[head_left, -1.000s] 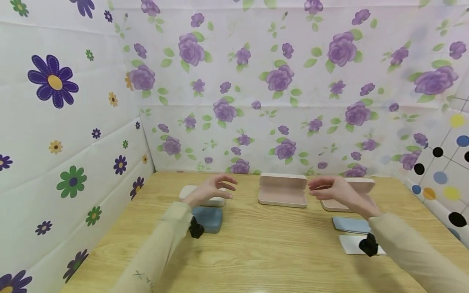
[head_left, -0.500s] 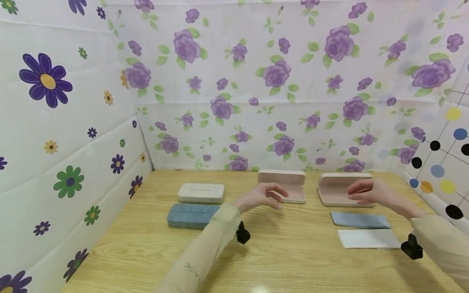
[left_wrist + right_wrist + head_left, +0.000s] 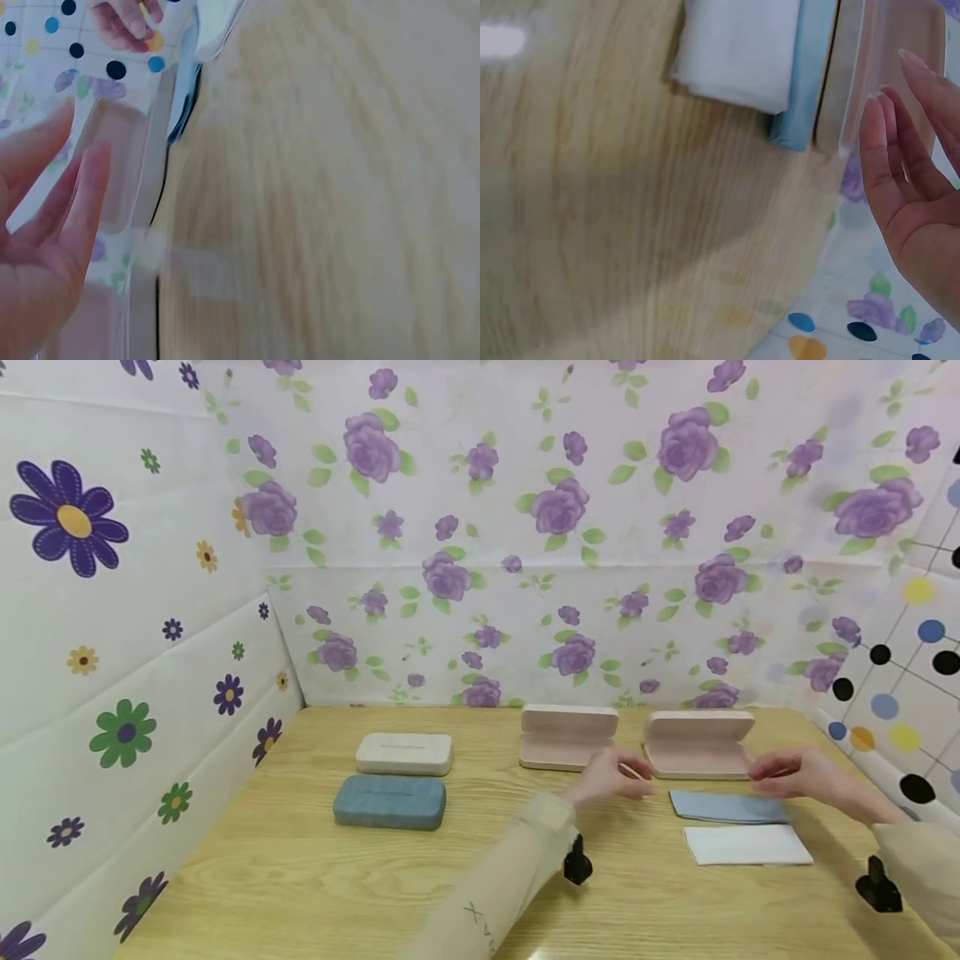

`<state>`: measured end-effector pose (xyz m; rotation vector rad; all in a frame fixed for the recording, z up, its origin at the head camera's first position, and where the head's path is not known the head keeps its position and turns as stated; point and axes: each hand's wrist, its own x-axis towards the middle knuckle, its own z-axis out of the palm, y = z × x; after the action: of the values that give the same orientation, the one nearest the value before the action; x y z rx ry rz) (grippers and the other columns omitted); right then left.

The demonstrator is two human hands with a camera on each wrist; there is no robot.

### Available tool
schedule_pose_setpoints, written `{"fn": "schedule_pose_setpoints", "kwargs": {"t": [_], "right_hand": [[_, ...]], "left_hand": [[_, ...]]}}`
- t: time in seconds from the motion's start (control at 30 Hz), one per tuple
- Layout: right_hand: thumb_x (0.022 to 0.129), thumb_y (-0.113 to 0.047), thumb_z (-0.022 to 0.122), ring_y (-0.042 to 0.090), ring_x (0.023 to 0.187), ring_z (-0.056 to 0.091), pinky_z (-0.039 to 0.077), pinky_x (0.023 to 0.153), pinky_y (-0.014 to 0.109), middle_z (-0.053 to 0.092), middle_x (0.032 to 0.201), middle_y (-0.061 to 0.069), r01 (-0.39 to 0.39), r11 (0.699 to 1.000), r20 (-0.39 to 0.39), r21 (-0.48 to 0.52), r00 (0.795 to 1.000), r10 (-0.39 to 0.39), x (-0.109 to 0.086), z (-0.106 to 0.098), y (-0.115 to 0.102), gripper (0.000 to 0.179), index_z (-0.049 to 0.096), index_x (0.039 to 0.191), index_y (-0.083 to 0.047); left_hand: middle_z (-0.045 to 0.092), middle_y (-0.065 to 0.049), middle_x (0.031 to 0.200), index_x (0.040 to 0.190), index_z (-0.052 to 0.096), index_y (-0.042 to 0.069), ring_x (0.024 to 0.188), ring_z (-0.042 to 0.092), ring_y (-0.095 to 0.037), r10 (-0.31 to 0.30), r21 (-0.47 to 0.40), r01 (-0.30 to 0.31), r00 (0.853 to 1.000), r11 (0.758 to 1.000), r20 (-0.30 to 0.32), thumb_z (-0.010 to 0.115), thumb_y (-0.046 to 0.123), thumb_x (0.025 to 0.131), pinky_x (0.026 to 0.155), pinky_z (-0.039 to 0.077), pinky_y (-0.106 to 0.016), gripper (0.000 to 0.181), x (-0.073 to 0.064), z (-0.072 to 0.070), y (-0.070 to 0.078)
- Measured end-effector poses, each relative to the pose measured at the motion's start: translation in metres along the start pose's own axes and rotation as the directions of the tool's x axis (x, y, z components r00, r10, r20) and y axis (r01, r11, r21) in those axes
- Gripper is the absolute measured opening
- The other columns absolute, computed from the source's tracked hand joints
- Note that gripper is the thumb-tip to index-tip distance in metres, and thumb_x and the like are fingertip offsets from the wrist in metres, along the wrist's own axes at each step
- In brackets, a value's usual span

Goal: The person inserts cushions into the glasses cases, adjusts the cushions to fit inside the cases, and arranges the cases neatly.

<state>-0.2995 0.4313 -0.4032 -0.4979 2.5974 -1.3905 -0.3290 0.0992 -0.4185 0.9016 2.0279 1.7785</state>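
Note:
My left hand [image 3: 609, 777] hovers over the table in front of the middle open glasses case [image 3: 566, 752], fingers loosely bent and holding nothing. My right hand [image 3: 813, 783] hangs at the right end of the right open glasses case [image 3: 697, 764], its fingers relaxed with nothing between them. Between the hands lie a folded blue cloth [image 3: 727, 807] and, nearer me, a folded white cloth [image 3: 748, 845]. In the right wrist view the fingers [image 3: 889, 150] overlap the pink inside of an open case. The left wrist view shows the left fingers [image 3: 82, 202] apart from the cloths.
On the left of the wooden table [image 3: 315, 885] stand a closed white glasses case [image 3: 405, 753] and, in front of it, a closed blue glasses case [image 3: 390, 802]. A flowered sheet [image 3: 450, 635] hangs behind the table, with patterned sheets at both sides.
My left hand has moved right, from over the closed cases past the middle open case. My right hand has shifted right and toward me, uncovering the right open case and cloths.

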Motion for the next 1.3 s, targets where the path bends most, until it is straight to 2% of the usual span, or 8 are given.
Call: {"fn": "schedule_pose_setpoints", "kwargs": {"t": [0.1,0.2,0.47,0.77,0.9,1.0,1.1,1.3], "right_hand": [[0.085,-0.009,0.063,0.017,0.078,0.061,0.051,0.064,0.032,0.063,0.094,0.018,0.006,0.998,-0.006,-0.059,1.0,-0.006,-0.006,-0.003,0.006,0.027,0.059,0.103,0.011],[0.084,-0.009,0.064,0.012,0.08,0.06,0.05,0.064,0.029,0.063,0.095,0.019,0.03,0.993,-0.014,-0.111,0.999,-0.032,-0.01,-0.004,0.013,0.03,0.058,0.103,0.013],[0.079,-0.008,0.069,0.006,0.077,0.059,0.049,0.061,0.026,0.064,0.089,0.016,0.028,0.986,-0.056,-0.166,0.998,-0.038,-0.014,-0.004,0.029,0.027,0.06,0.096,0.012],[0.079,-0.007,0.069,0.013,0.083,0.059,0.049,0.065,0.026,0.06,0.095,0.019,0.015,0.984,-0.027,-0.177,0.999,-0.02,-0.019,0.0,0.034,0.027,0.06,0.097,0.011],[0.078,-0.004,0.07,0.012,0.082,0.059,0.048,0.063,0.025,0.06,0.094,0.018,0.036,0.982,-0.027,-0.185,0.999,-0.042,-0.019,-0.001,0.036,0.026,0.06,0.096,0.012],[0.078,-0.005,0.07,0.014,0.081,0.059,0.048,0.063,0.025,0.06,0.093,0.017,0.056,0.98,-0.014,-0.192,0.998,-0.06,-0.017,0.0,0.037,0.026,0.06,0.096,0.011],[0.077,-0.006,0.071,0.013,0.078,0.058,0.048,0.063,0.024,0.061,0.091,0.015,0.063,0.976,-0.009,-0.209,0.998,-0.067,-0.016,0.001,0.04,0.026,0.061,0.095,0.01],[0.077,-0.006,0.071,0.007,0.067,0.048,0.043,0.057,0.024,0.056,0.081,0.006,0.029,0.974,-0.016,-0.225,0.999,-0.034,-0.015,0.001,0.042,0.03,0.059,0.099,0.012]], "left_hand": [[0.063,-0.009,0.077,0.089,0.067,-0.007,0.071,0.062,-0.031,-0.017,0.01,0.018,0.993,1.0,-0.113,0.069,-0.007,0.075,0.061,0.052,-0.036,0.014,0.006,0.015,-0.001],[0.061,-0.005,0.071,0.085,0.068,-0.005,0.068,0.062,-0.031,-0.024,0.054,0.034,0.984,0.998,-0.179,0.071,-0.007,0.073,0.059,0.052,-0.036,0.012,0.011,0.026,-0.005],[0.056,-0.003,0.067,0.083,0.069,0.001,0.059,0.06,-0.028,-0.09,0.183,0.132,0.971,0.974,-0.221,0.075,-0.002,0.071,0.05,0.05,-0.03,0.013,0.02,0.044,-0.016],[0.053,-0.001,0.068,0.086,0.067,0.002,0.055,0.056,-0.019,-0.132,0.202,0.182,0.962,0.962,-0.24,0.076,-0.004,0.069,0.047,0.048,-0.026,0.02,0.026,0.054,-0.021],[0.053,0.002,0.067,0.086,0.068,0.005,0.052,0.053,-0.013,-0.127,0.296,0.201,0.96,0.934,-0.251,0.076,0.0,0.07,0.046,0.045,-0.023,0.019,0.029,0.056,-0.021],[0.054,0.005,0.07,0.086,0.069,0.009,0.056,0.049,-0.007,-0.119,0.406,0.216,0.96,0.888,-0.253,0.078,0.005,0.07,0.051,0.043,-0.02,0.019,0.031,0.058,-0.021],[0.055,0.006,0.072,0.085,0.069,0.011,0.061,0.048,-0.004,-0.122,0.467,0.232,0.959,0.853,-0.255,0.079,0.009,0.07,0.056,0.041,-0.019,0.018,0.032,0.059,-0.02],[0.054,0.009,0.068,0.075,0.067,0.011,0.061,0.048,-0.005,-0.139,0.469,0.262,0.95,0.843,-0.281,0.081,0.01,0.067,0.058,0.042,-0.019,0.016,0.033,0.061,-0.02]]}}
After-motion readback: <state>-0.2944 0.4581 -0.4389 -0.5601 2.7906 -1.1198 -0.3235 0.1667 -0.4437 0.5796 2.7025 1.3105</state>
